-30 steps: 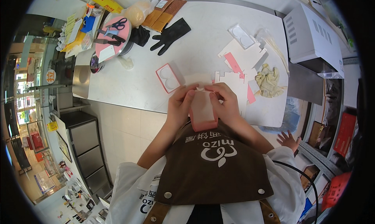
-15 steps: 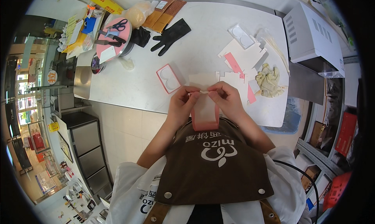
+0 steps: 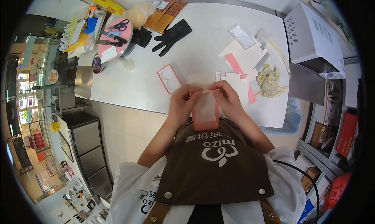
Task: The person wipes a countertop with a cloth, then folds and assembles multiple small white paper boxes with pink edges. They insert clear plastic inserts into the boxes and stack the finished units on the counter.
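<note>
A partly folded cardboard box [image 3: 206, 110], pale inside with pink walls, lies between my hands against the brown apron. My left hand [image 3: 183, 101] pinches its far left corner, fingers closed. On the far right corner my right hand [image 3: 225, 97] also has thumb and fingers pressed on the card. A pale flap [image 3: 200, 79] stretches beyond the fingertips over the table. Left of it rests a finished-looking pink-edged box [image 3: 169, 79] holding a clear insert with two round hollows. Flat white and pink card pieces [image 3: 234, 63] lie to the right, a clear two-hollow tray [image 3: 241, 36] on them.
The white table [image 3: 129, 89] also carries a black glove [image 3: 172, 36], a pink turntable [image 3: 111, 48] with scissors and knives, brown packets [image 3: 166, 15] and a crumpled pale cloth [image 3: 269, 80]. A white oven-like appliance [image 3: 312, 40] stands at the right edge.
My fingers have shifted slightly along the box's far edge, the right hand moving a little up and outward. The view has shifted slightly; the things on the table stay put.
</note>
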